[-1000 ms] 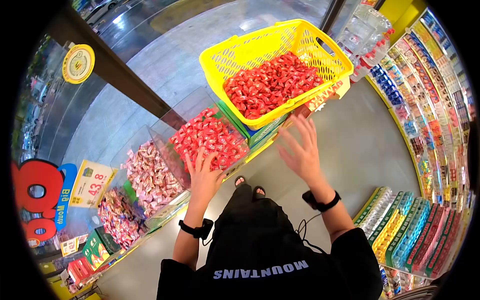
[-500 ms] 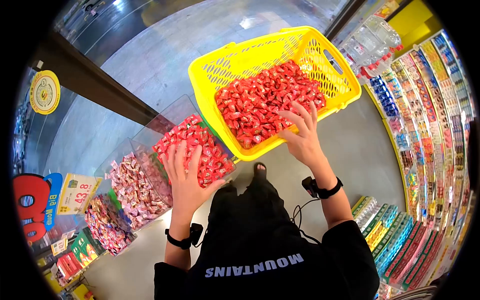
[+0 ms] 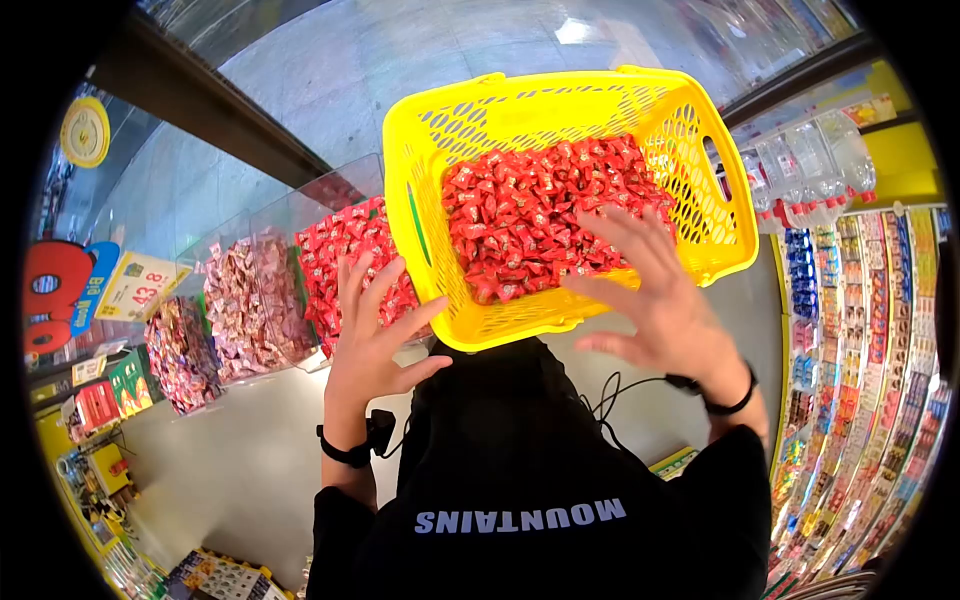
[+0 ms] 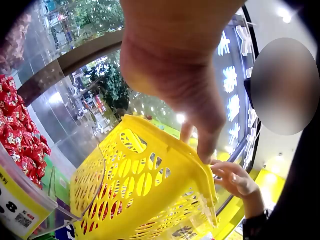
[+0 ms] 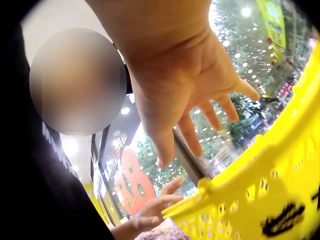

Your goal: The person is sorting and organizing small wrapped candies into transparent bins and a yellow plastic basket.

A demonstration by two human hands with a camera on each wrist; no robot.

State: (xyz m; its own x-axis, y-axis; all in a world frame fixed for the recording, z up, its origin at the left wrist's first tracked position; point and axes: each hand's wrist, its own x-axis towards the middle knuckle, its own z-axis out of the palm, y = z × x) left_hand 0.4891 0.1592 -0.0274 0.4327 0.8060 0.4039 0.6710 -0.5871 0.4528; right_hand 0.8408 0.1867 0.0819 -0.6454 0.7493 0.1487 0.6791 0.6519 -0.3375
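A yellow perforated shopping basket (image 3: 555,325) holds a broad heap of red wrapped candies (image 3: 540,205). At its front left corner is my left hand (image 3: 375,340), fingers spread and thumb out, overlapping the red candies (image 3: 335,250) of the bin beside it. My right hand (image 3: 665,310), palm down with fingers apart, hovers over the basket's front right rim. Nothing is in either hand. In the left wrist view the left fingers point down past the basket's (image 4: 160,145) upper edge. The right wrist view has the right fingers spread above the basket (image 5: 240,200).
Bins of pink-wrapped candies (image 3: 255,310) and mixed candies (image 3: 180,355) continue to the left, by a price sign (image 3: 145,285). A window frame (image 3: 220,105) runs behind. Large water bottles (image 3: 810,170) stand right of the basket. Stocked shelves (image 3: 860,380) curve along the right.
My left hand has moved from the red candy bin toward the basket's corner. My right hand has moved over the basket's front rim. The head view has turned, and the basket looks nearer.
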